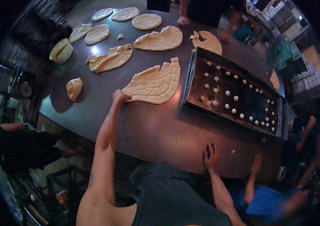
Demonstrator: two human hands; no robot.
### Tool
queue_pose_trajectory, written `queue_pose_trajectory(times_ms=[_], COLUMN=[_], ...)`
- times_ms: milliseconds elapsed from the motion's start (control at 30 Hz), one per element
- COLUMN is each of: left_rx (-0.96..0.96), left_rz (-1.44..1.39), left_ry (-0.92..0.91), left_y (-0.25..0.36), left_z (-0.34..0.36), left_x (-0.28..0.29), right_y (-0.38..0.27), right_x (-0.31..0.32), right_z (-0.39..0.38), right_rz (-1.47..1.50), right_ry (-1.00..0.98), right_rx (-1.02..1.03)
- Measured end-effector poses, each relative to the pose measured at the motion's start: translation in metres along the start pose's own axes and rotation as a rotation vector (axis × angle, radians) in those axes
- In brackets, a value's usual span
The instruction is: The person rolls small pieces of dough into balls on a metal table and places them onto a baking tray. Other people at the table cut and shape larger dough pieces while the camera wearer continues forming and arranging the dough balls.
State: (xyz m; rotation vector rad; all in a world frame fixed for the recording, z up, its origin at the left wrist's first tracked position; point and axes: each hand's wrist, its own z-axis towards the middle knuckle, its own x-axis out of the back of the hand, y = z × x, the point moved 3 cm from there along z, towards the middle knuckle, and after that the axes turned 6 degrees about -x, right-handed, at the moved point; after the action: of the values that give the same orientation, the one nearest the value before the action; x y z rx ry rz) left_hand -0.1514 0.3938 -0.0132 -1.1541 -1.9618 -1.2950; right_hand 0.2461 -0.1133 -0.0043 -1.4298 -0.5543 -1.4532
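My left hand is closed on the near left corner of a flat sheet of dough, which is cut into a grid of pieces and has a ragged far edge. Low over the near edge of the table is my right hand, holding nothing, its fingers apart. To its upper right lies a large dark baking tray with several small round dough balls spread in loose rows. A folded, scored piece of dough and another scored sheet lie beyond the one I hold.
Several plain dough rounds lie at the far left, near a pale bowl. A dough lump sits at left, a torn round behind the tray. Another person's hand rests at the far edge; one in blue is beside me.
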Motion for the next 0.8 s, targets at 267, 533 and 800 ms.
queue_pose_trajectory(times_ms=[267,533,800], left_rx=[-0.139,-0.202,0.378], left_rz=[0.144,-0.128,-0.411], left_ry=[-0.007,0.347,0.763], left_y=[0.004,-0.107,-0.284], left_z=[-0.002,-0.057,-0.165], left_x=[0.001,0.014,0.066], right_y=[0.004,0.000,0.001], right_x=[-0.004,0.002,0.004], right_z=[0.001,0.002,0.004], right_rz=[0.058,-0.022,0.008], right_ry=[-0.012,-0.011,0.047], right_rx=[-0.007,-0.024,0.035])
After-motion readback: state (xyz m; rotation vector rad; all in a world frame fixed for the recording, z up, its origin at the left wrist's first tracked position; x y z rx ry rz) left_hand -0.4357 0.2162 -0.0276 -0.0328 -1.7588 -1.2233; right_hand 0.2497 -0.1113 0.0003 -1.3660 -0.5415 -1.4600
